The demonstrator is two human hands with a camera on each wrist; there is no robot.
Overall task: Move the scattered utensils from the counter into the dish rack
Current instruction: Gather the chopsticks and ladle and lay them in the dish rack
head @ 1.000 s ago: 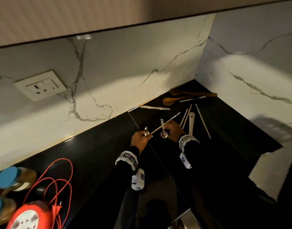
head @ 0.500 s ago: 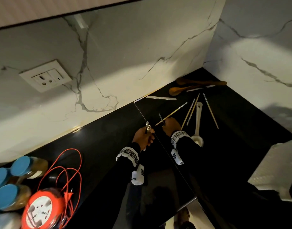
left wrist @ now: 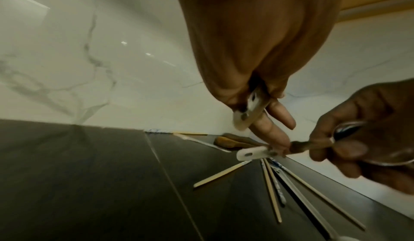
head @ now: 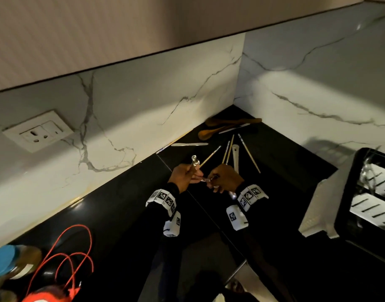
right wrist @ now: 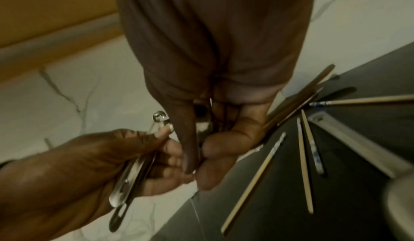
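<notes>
Metal in the left hand: the left hand [head: 182,175] grips a small bunch of steel utensils [right wrist: 136,158], thumb pressed on top, their looped ends sticking up past the fist.
Hidden: how many pieces make up that bunch cannot be told — the handles overlap and the frames are blurred.
Right hand: the right hand [head: 225,178] is curled round a steel spoon [left wrist: 349,129], its bowl tucked in the palm and mostly covered by fingers; the flat handle end juts toward the left hand.
Contact: in the left wrist view two extended left fingertips [left wrist: 280,138] touch that handle end; whether they pinch it is unclear.
Only in the head view: the dish rack [head: 370,192] stands at the right, cut off by the frame edge, well apart from both hands, with a white drain tray [head: 317,214] beside it.
On the desk: chopsticks [head: 249,153] and a white spoon [head: 235,155] lie fanned on the black desk [head: 121,214] beyond the hands; wooden spoons [head: 219,127] sit in the corner.
Only in the wrist views: blue-patterned tips on some chopsticks.
</notes>
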